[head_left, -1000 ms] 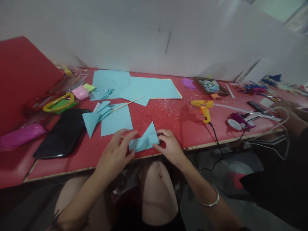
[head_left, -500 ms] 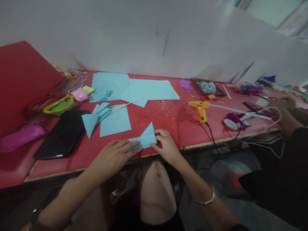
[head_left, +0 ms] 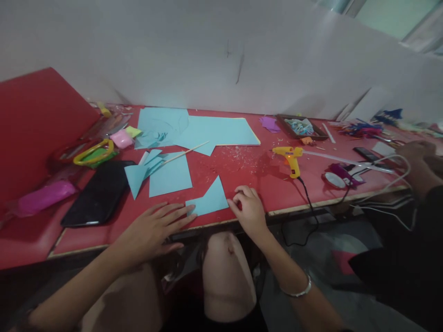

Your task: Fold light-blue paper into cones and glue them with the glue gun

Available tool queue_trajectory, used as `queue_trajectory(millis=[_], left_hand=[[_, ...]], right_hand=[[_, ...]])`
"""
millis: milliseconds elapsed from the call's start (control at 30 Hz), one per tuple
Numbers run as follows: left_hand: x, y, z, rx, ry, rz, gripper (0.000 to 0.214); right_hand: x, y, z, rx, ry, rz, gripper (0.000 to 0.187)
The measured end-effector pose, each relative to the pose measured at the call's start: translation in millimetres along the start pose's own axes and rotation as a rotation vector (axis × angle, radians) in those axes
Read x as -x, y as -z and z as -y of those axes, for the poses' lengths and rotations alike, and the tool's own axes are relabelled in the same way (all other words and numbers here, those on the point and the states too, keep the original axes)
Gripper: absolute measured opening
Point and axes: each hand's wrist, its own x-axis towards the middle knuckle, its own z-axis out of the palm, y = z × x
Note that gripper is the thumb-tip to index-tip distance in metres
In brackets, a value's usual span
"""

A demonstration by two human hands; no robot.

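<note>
A small folded light-blue paper piece (head_left: 210, 201) lies near the front edge of the red table (head_left: 249, 180). My left hand (head_left: 155, 226) lies flat with its fingers stretched out, fingertips touching the paper's left corner. My right hand (head_left: 249, 207) is curled, its fingers bent against the paper's right corner. A light-blue square sheet (head_left: 170, 175) and several folded blue triangles (head_left: 138, 174) on a thin wooden stick (head_left: 185, 151) lie just beyond my left hand.
Large blue sheets (head_left: 214, 130) lie at the back. A yellow glue gun (head_left: 290, 157) with a black cord stands to the right. A black tablet (head_left: 98, 194), yellow-handled scissors (head_left: 92, 152) and a pink bag (head_left: 43, 196) sit left. Another person's hand (head_left: 417, 159) works at far right.
My left hand has slid left off the folded paper and flattened on the table. The paper now lies pressed flat. My right hand stays at its right corner.
</note>
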Motion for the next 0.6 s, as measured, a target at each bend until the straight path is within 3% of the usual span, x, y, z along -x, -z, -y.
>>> queue_trajectory(millis=[133, 233, 333, 467, 600], left_hand=[[2.6, -1.7, -1.7, -0.003, 0.021, -0.014, 0.063], [2.8, -2.0, -3.7, 0.009, 0.037, -0.010, 0.063], [2.5, -2.5, -4.1, 0.030, 0.055, -0.027, 0.063], [1.9, -2.5, -3.5, 0.038, 0.054, -0.044, 0.060], [1.1, -1.1, -2.6, 0.002, 0.031, -0.004, 0.059]], right_hand=[[1.9, 2.8, -6.7, 0.023, 0.050, -0.077, 0.011], [13.6, -1.2, 6.6, 0.062, 0.262, -0.115, 0.023], [28.8, -10.3, 27.2, 0.113, 0.500, 0.017, 0.030], [36.8, -19.6, 42.1, 0.156, 0.513, 0.063, 0.034], [32.5, -16.6, 36.6, 0.131, 0.474, 0.048, 0.031]])
